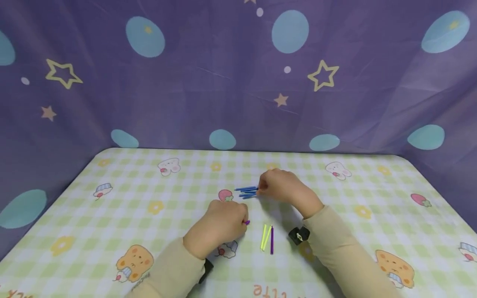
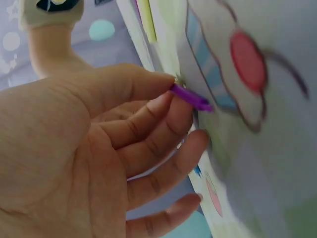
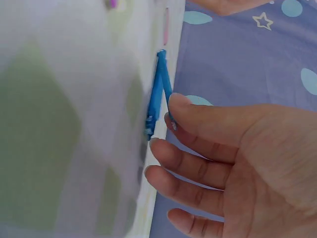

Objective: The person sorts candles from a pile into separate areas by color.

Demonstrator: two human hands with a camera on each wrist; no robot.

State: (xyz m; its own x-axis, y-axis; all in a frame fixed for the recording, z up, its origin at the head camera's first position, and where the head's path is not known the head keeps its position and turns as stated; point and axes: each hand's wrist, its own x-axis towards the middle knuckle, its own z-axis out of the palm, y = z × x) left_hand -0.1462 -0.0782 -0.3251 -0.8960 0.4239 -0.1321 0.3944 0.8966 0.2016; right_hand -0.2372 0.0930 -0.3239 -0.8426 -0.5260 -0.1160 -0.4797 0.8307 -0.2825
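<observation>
Blue sticks (image 1: 246, 192) lie in a small loose bunch on the checked tablecloth (image 1: 123, 186), just above the middle of the head view, beside a printed strawberry. The right hand (image 1: 280, 187) rests at their right end; in the right wrist view its thumb and forefinger (image 3: 198, 116) pinch the end of one blue stick (image 3: 157, 94), while the other fingers are spread and loosely bent below it.

The left hand (image 1: 223, 221) sits lower and left of centre in the head view, knuckles up, with a short purple stick (image 1: 247, 222) poking out from its fingertips. The left wrist view shows that purple stick (image 2: 190, 97) pinched between thumb and forefinger, the remaining fingers (image 2: 163, 163) relaxed and slightly curled.

Between the two forearms, in the lower middle of the head view, two yellow-green sticks (image 1: 265, 237) and a longer purple stick (image 1: 272, 239) lie side by side, nearly upright in the frame, touching or almost touching. Both arms wear beige sleeves (image 1: 346, 252). A purple curtain (image 1: 208, 78) with stars and pale blue spots fills the upper frame behind the table.
</observation>
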